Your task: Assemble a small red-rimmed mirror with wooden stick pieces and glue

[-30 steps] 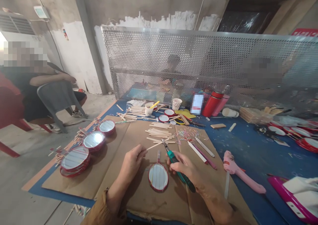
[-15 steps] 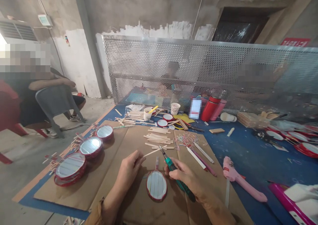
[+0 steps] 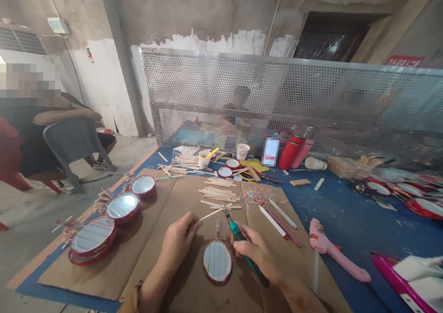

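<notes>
Over brown cardboard (image 3: pixel 194 276), left grip (image 3: pixel 178 239) pinches craft stick (image 3: pixel 211 215), right grip (image 3: pixel 254 250) wraps green-handled cutters (image 3: pixel 238 239); keep stick steady at their tip, above red-rimmed disc (image 3: pixel 217 261).

Soft, even indoor light fills the scene, with a white glare blown out at the far left edge beside the white wall-mounted air conditioner (image 3: pixel 20 41). A faint shadow lies under the round red-rimmed reflective disc (image 3: pixel 217 261). The perforated silver metal screen (image 3: pixel 214 85) bows with wide-angle distortion, and everything behind it looks hazy.
</notes>
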The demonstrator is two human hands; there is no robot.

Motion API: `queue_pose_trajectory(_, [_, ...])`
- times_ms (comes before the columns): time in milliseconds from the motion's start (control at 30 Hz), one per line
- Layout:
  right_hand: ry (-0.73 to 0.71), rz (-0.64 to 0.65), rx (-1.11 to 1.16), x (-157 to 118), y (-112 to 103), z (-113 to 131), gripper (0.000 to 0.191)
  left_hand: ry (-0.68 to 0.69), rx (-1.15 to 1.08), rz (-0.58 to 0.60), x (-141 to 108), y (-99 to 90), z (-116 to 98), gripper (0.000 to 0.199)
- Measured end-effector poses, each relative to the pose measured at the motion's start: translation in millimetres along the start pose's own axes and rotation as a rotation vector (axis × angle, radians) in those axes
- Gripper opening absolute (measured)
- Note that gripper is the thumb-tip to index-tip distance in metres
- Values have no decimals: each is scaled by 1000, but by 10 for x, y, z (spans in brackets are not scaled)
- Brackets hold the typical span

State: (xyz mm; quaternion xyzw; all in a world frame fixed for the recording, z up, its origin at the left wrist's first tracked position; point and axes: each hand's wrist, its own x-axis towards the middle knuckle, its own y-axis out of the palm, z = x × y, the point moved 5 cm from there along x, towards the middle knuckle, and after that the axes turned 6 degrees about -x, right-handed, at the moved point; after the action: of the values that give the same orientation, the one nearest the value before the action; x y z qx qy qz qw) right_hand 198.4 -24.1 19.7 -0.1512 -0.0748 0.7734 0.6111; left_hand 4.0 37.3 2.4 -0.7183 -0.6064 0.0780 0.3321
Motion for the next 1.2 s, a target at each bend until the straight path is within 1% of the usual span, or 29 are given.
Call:
queue_pose_trajectory(133, [0, -29, 13, 9, 28, -20, 22, -8, -24, 2, 2, 1, 5, 19])
queue_pose_trajectory(333, [-9, -74, -4, 23, 27, -60, 21, 12, -46, -16, -5, 2, 4, 22])
queue_pose_trajectory(467, [3, -68, 9, 29, 33, -78, 21, 18, -61, -6, -15, 1, -11, 23])
queue_pose_trajectory(600, [13, -78, 109, 36, 14, -58, 29, 9, -66, 8, -19, -6, -38, 23])
queue_pose_trajectory(700, [28, -65, 198, 46, 7, -37, 33, -3, -79, 32, -21, 1, -49, 24])
queue_pose_trajectory(800, [47, -51, 238, 44, 7, -19, 35, -15, -74, 38, -22, 3, -47, 24])
queue_pose_trajectory(1000, [81, -79, 207, 17, 10, -35, 30, -45, 11, 45, -13, -7, -26, 23])
queue_pose_trajectory(1100, [59, -81, 153, 15, 11, -44, 26, -60, 46, 60, -14, -14, -23, 23])
queue_pose_trajectory(1200, [31, -54, 80, 19, 17, -36, 21, -57, 56, 61, -17, -23, -32, 24])
